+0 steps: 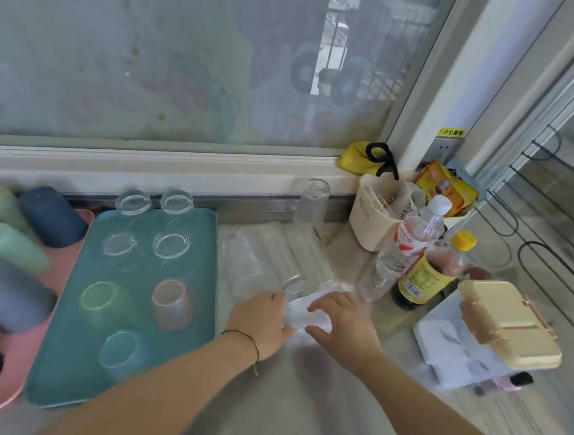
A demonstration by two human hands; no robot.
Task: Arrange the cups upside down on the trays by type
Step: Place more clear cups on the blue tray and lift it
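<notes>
Reaching right of teal tray (65, 354) with left hand (261, 321) open against clear glass (248, 269), right hand (342, 326) over white cloth (306, 315), hold indeterminate; grasp mid-body, invert squarely.

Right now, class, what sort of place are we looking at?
Probably a home kitchen counter beside a window: cups upside down on a teal tray, a dark sauce bottle, a water bottle.
</notes>
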